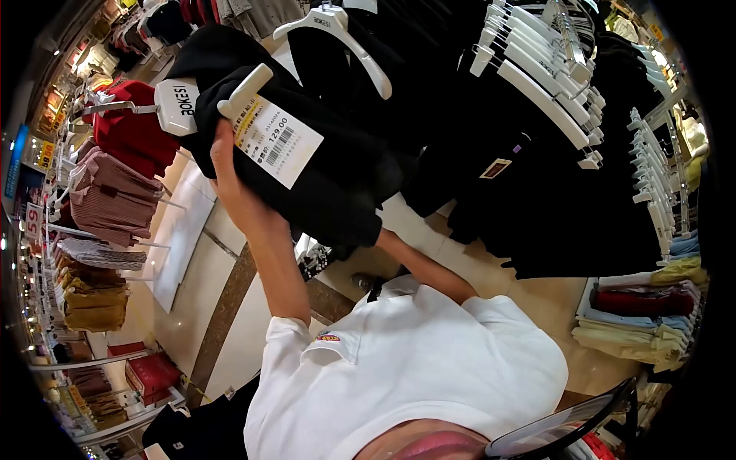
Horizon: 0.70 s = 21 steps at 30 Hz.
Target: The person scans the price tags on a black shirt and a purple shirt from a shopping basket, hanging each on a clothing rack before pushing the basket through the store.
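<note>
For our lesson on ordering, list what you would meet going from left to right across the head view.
"59" sign, striped shirt, hanger marked BOKESI, price tag reading 129.00, small tag on black clothing, far-right row of white hangers.

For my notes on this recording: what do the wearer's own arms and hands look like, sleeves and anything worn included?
Loose white short sleeves end above bare forearms. The left hand is ungloved, with no watch or bracelet visible at its wrist. The right hand is mostly hidden, so any rings there cannot be told.
</note>
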### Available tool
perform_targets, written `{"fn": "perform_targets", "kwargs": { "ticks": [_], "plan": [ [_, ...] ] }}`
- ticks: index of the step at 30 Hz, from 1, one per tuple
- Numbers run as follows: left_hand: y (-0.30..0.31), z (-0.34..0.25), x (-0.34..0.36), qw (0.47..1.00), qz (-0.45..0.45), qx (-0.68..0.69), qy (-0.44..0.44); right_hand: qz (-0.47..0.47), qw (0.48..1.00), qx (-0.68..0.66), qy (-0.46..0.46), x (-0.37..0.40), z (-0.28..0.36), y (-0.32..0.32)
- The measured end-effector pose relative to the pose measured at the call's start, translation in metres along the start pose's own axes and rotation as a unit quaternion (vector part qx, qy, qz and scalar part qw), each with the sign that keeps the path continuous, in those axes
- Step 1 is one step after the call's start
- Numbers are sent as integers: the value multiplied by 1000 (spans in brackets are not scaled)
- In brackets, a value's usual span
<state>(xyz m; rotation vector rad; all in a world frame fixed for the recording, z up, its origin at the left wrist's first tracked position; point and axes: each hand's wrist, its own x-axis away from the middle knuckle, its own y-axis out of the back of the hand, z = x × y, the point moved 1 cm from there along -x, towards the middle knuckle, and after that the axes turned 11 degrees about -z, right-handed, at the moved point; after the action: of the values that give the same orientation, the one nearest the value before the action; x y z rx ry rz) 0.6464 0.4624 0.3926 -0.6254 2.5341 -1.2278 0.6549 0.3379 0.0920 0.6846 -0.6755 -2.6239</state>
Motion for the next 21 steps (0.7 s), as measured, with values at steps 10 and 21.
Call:
{"fn": "perform_targets", "kwargs": {
  "ticks": [10,21],
  "plan": [
    [-30,64,40,999,-27,-40,13,-23,919,-310,-241,117,-20,145],
    [19,187,100,963,-206,-133,112,-258,886,-136,-361,159,-49,222]
  ]
}}
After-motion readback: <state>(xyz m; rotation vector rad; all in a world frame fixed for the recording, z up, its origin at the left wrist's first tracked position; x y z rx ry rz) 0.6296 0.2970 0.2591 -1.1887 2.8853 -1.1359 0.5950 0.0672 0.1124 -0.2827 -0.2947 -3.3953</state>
